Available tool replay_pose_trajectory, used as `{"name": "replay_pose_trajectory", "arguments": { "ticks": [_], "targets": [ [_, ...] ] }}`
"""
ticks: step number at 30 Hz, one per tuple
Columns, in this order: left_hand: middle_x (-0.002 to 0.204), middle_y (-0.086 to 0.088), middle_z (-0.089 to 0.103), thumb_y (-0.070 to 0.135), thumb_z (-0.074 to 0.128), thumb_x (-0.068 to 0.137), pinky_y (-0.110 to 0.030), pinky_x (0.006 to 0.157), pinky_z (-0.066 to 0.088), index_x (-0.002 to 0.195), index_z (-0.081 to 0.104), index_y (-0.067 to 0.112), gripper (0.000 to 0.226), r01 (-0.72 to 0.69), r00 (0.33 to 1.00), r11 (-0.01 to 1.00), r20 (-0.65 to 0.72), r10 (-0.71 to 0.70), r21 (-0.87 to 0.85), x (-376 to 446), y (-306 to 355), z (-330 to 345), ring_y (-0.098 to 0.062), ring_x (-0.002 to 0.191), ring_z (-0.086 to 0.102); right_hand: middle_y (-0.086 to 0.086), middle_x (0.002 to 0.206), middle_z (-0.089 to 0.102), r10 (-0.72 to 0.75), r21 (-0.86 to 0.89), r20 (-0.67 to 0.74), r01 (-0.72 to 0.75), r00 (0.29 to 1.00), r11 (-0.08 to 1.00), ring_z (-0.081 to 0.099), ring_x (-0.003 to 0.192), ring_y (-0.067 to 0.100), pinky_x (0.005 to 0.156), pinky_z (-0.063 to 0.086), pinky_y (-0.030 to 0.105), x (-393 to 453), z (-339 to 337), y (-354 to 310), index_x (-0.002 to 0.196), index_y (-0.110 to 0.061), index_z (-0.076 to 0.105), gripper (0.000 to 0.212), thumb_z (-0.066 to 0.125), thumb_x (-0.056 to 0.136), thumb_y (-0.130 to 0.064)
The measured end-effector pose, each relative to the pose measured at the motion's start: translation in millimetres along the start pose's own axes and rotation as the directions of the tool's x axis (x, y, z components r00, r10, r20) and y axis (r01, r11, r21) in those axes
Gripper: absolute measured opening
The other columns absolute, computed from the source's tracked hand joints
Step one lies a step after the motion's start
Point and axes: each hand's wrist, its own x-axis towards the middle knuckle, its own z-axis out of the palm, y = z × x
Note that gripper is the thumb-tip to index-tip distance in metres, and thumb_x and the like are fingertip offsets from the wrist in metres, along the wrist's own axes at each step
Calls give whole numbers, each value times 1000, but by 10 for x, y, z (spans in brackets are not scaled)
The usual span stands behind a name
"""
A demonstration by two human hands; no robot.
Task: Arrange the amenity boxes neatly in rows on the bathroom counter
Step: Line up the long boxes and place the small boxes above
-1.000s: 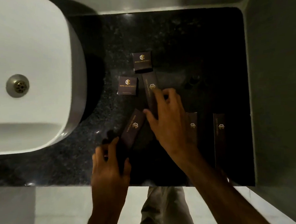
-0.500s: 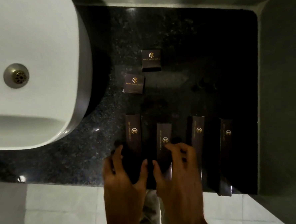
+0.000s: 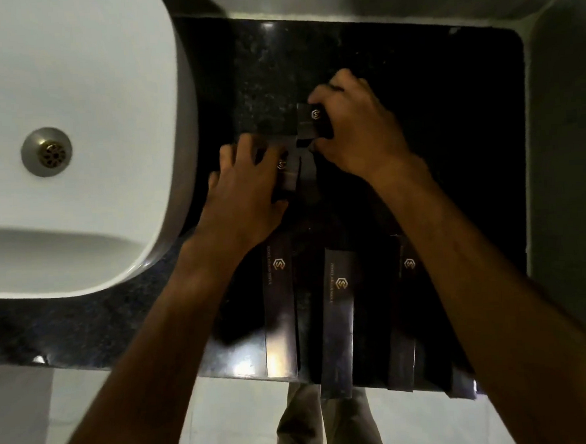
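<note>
Right hand: your fingers curl round the far small box and pinch its sides, a grip fit for sliding or squaring it.
Left hand: fingers curled over the near small box, hiding most of it.
Small pair: close together, far one at 1 o'clock of the near one; touching or not, cannot tell.
Long boxes: side by side at the desk's 6 o'clock, near ends past the edge; three plain, a fourth peeks under your right forearm.
Desk: black stone, sink at 9 o'clock.
Stage, my guess: long row looks set; small pair being lined up at its 12 o'clock.
</note>
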Motion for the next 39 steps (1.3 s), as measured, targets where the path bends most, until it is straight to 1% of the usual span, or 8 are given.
{"name": "replay_pose_trajectory", "arguments": {
  "ticks": [2, 5, 10, 15, 21, 31, 33, 39],
  "targets": [
    [144, -11, 37, 28, 75, 82, -59, 100, 46, 140, 45, 23, 66, -11, 998, 1000, -63, 10, -20, -24, -42, 37, -37, 130, 37, 7, 138, 47, 23, 21, -57, -22, 998, 1000, 48, 124, 27, 96, 49, 38, -186, -8, 5, 131, -17, 56, 51, 74, 83, -19],
    [136, -11, 43, 31, 79, 78, -56, 95, 50, 133, 50, 22, 63, -30, 994, 994, -105, 19, -101, -66, -125, 87, -35, 122, 44, 3, 139, 45, 33, 64, -45, -30, 998, 998, 46, 127, 23, 100, 44, 33, -634, 23, 38, 134, -20, 54, 62, 80, 78, -20],
    [138, -11, 41, 42, 83, 71, -55, 96, 49, 137, 49, 26, 76, -66, 996, 996, -58, 62, -56, -43, -171, 98, -36, 124, 40, 1, 142, 40, 26, 97, 44, -30, 999, 995, 41, 131, 20, 95, 40, 26, -963, 168, 96, 139, -25, 48, 74, 84, 74, -26],
    [135, -9, 43, 31, 81, 75, -58, 95, 48, 136, 50, 28, 69, -98, 994, 993, -55, 94, -65, 0, -174, 65, -34, 122, 41, -2, 137, 45, 53, 173, 6, -53, 999, 983, 47, 124, 14, 94, 39, 20, -991, 157, 129, 128, -20, 58, 59, 83, 75, -20],
    [143, -4, 36, 27, 79, 79, -60, 100, 40, 141, 46, 37, 71, -85, 996, 993, -14, 84, -88, 35, -73, 35, -28, 133, 33, 0, 136, 44, 18, 85, 38, -21, 999, 996, 43, 128, 19, 90, 46, 29, -876, 116, 109, 131, -28, 55, 64, 82, 73, -25],
    [144, -3, 38, 24, 81, 77, -60, 106, 39, 140, 49, 30, 72, -40, 999, 989, -1, 41, -141, 7, -54, 9, -26, 134, 36, -1, 134, 46, 46, 161, 8, -47, 999, 986, 45, 124, 16, 93, 53, 40, -858, 122, 120, 125, -23, 58, 58, 81, 72, -26],
    [143, -3, 38, 24, 81, 77, -60, 106, 39, 140, 49, 30, 71, -40, 999, 989, -1, 40, -145, 12, -55, 5, -26, 134, 36, -1, 134, 46, 42, 150, 9, -43, 999, 988, 45, 124, 16, 93, 52, 38, -849, 118, 113, 125, -23, 58, 57, 82, 72, -27],
    [143, -4, 40, 20, 80, 78, -62, 102, 41, 139, 50, 29, 69, -39, 999, 988, -4, 39, -151, 11, -48, 1, -28, 132, 38, 0, 135, 46, 42, 151, 4, -42, 999, 988, 46, 125, 18, 92, 53, 42, -845, 129, 122, 126, -25, 57, 60, 82, 72, -28]
  ]
}}
